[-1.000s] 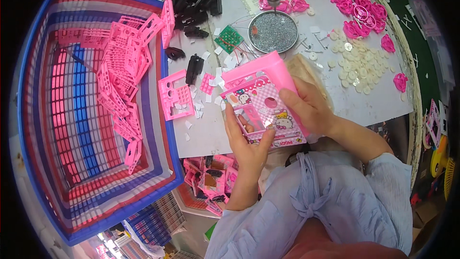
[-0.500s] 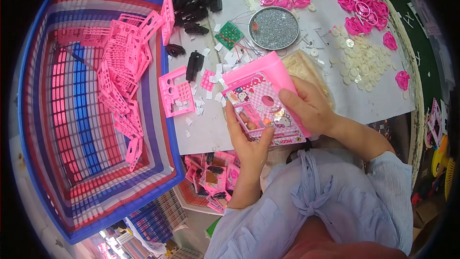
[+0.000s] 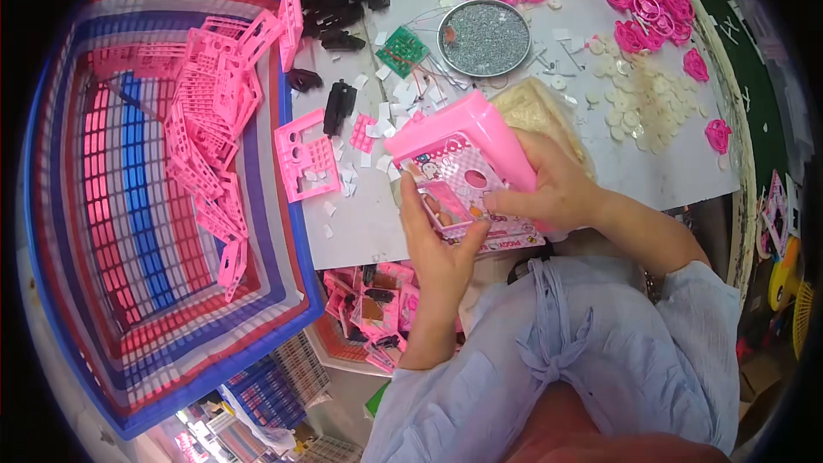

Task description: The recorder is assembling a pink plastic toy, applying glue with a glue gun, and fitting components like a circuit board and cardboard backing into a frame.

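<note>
Between my hands, at the table's front edge, is a pink plastic panel (image 3: 456, 159) with a printed checkered face, a round opening and a rectangular window. My left hand (image 3: 437, 249) grips its left and lower edges; some fingertips show through the window. Behind the panel sits a smooth pink plastic casing (image 3: 463, 115), which my right hand (image 3: 555, 184) holds by its right side. My right thumb reaches across onto the printed face. Whether panel and casing are joined, I cannot tell.
Left stands a striped basket (image 3: 302, 279) with pink frames (image 3: 210, 111). On the table are a pink frame (image 3: 296, 184), black parts (image 3: 340, 107), a green circuit board (image 3: 403, 51), a dish of small metal pieces (image 3: 484, 37), white discs (image 3: 630, 103) and pink rings (image 3: 639, 9). A bin of pink parts (image 3: 373, 309) stands below.
My right thumb has moved left and down from the casing's edge onto the panel's printed face. The casing has shifted slightly left. The whole view has drifted a little.
</note>
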